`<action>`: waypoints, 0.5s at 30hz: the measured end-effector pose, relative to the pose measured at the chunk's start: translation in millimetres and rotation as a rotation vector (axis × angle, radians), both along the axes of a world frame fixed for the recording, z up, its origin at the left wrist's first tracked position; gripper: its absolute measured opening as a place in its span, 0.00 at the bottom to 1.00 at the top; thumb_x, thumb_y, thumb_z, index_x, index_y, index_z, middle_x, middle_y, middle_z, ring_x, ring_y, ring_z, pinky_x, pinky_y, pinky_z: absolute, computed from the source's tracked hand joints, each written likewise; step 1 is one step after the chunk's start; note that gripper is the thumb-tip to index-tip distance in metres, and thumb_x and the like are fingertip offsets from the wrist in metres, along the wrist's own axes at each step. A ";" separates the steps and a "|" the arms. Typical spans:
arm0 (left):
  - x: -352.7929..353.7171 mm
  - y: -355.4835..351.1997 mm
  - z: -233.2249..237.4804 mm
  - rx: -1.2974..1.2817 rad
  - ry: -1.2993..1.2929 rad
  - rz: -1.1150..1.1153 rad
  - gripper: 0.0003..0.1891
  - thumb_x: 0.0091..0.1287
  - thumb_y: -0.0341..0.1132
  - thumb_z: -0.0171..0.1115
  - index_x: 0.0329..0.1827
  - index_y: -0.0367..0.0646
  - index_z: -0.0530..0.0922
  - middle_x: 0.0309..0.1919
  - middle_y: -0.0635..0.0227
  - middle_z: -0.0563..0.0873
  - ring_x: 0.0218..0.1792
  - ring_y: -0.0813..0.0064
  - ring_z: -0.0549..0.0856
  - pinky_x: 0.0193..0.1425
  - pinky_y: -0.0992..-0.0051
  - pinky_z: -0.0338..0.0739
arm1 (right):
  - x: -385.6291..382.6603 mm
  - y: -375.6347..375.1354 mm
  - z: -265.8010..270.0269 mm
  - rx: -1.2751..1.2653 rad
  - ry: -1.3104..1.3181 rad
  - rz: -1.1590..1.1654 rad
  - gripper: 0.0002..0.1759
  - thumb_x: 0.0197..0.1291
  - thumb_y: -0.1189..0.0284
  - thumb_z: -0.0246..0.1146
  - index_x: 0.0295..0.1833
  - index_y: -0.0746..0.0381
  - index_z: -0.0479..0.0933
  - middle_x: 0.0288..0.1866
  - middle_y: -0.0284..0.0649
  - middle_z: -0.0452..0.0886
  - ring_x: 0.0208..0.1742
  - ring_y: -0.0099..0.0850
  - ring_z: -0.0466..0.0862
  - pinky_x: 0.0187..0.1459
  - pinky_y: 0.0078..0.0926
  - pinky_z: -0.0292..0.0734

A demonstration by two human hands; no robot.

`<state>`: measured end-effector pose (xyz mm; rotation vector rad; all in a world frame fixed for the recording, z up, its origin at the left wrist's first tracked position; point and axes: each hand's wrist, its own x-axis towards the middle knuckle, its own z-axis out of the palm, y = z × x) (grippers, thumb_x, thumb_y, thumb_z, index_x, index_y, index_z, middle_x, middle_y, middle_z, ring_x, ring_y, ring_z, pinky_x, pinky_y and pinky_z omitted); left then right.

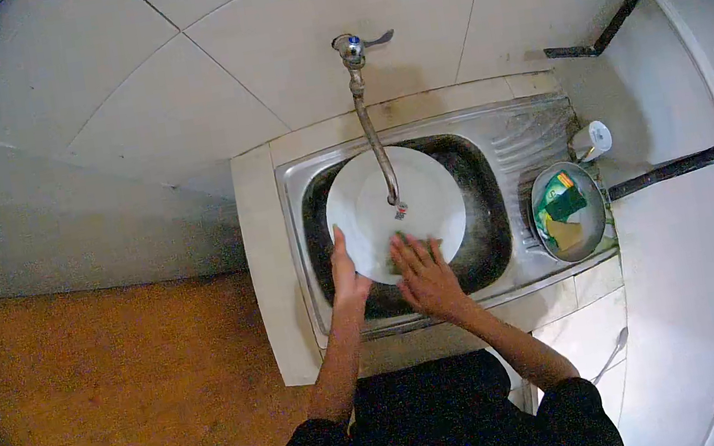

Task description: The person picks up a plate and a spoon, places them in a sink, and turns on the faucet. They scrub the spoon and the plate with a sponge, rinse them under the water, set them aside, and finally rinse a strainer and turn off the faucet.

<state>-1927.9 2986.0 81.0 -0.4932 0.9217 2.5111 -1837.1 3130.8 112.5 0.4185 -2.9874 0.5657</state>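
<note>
A large white plate (363,203) lies tilted over the basin of the metal sink (293,223), under the spout of the tap. My left hand (346,271) grips the plate's lower left rim, thumb on the upper face and the other fingers mostly hidden beneath. Flat against the plate's lower part, my right hand (428,277) presses a green scouring pad (396,263), mostly covered by the fingers. A small reddish mark shows on the plate just below the spout.
The wall tap (352,50) has a long curved spout (369,133) reaching over the plate. On the ridged drainboard (533,137), a metal bowl (599,233) holds a yellow sponge (565,234) and a green packet (565,203). A white cup (592,140) stands behind it. A spoon (621,339) lies lower right.
</note>
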 end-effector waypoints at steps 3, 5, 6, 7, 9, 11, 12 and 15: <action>5.0 -8.8 -15.7 -0.037 -0.068 -0.008 0.29 0.64 0.52 0.49 0.60 0.40 0.62 0.51 0.62 0.74 0.52 0.67 0.74 0.55 0.67 0.69 | -22.2 -17.2 15.3 0.012 0.034 0.175 0.34 0.53 0.63 0.53 0.65 0.65 0.54 0.68 0.43 0.53 0.69 0.37 0.52 0.66 0.48 0.40; 18.9 -0.4 8.7 -0.237 -0.155 0.057 0.28 0.63 0.53 0.49 0.58 0.41 0.64 0.46 0.64 0.76 0.49 0.69 0.75 0.54 0.69 0.70 | -35.4 -28.5 13.4 -0.028 0.073 0.214 0.34 0.53 0.64 0.53 0.65 0.65 0.54 0.68 0.42 0.53 0.69 0.37 0.52 0.66 0.49 0.41; 19.5 -1.3 2.0 -0.237 -0.151 0.054 0.28 0.63 0.53 0.49 0.58 0.41 0.64 0.46 0.64 0.76 0.49 0.69 0.75 0.54 0.69 0.70 | -39.4 -32.6 11.8 -0.068 0.110 0.254 0.34 0.52 0.64 0.53 0.64 0.65 0.55 0.68 0.41 0.54 0.68 0.36 0.53 0.65 0.49 0.42; 17.7 -2.9 -7.0 -0.221 -0.115 0.095 0.28 0.63 0.54 0.48 0.58 0.41 0.64 0.46 0.64 0.76 0.49 0.69 0.75 0.54 0.68 0.70 | -39.8 -36.1 11.6 0.074 0.154 0.234 0.34 0.53 0.63 0.53 0.64 0.65 0.55 0.68 0.40 0.54 0.68 0.36 0.53 0.65 0.49 0.43; 13.2 -5.7 -15.9 -0.201 -0.077 0.133 0.29 0.63 0.55 0.47 0.58 0.41 0.64 0.47 0.64 0.76 0.49 0.69 0.75 0.54 0.68 0.70 | -35.0 -31.3 7.6 0.085 0.131 0.241 0.34 0.53 0.62 0.53 0.64 0.65 0.55 0.68 0.39 0.54 0.69 0.35 0.52 0.65 0.49 0.42; 9.7 -10.8 -15.6 -0.187 -0.031 0.008 0.29 0.65 0.54 0.44 0.60 0.41 0.62 0.52 0.63 0.73 0.52 0.67 0.74 0.56 0.66 0.68 | -20.5 -20.6 4.4 0.099 0.104 0.256 0.33 0.54 0.62 0.52 0.64 0.64 0.55 0.68 0.38 0.54 0.69 0.35 0.52 0.66 0.48 0.42; 7.2 -7.8 -10.5 -0.184 -0.027 0.007 0.29 0.65 0.54 0.44 0.60 0.41 0.62 0.52 0.63 0.73 0.52 0.67 0.74 0.56 0.66 0.68 | -10.7 -12.1 5.5 0.130 0.092 0.239 0.34 0.55 0.61 0.52 0.65 0.65 0.54 0.69 0.40 0.52 0.69 0.36 0.51 0.66 0.48 0.41; 4.6 -0.1 1.0 -0.032 -0.026 0.026 0.31 0.65 0.55 0.43 0.61 0.37 0.60 0.57 0.60 0.70 0.56 0.65 0.71 0.60 0.64 0.66 | 0.7 14.5 3.5 0.115 0.011 0.101 0.34 0.55 0.62 0.53 0.65 0.65 0.53 0.69 0.42 0.49 0.69 0.39 0.49 0.66 0.48 0.41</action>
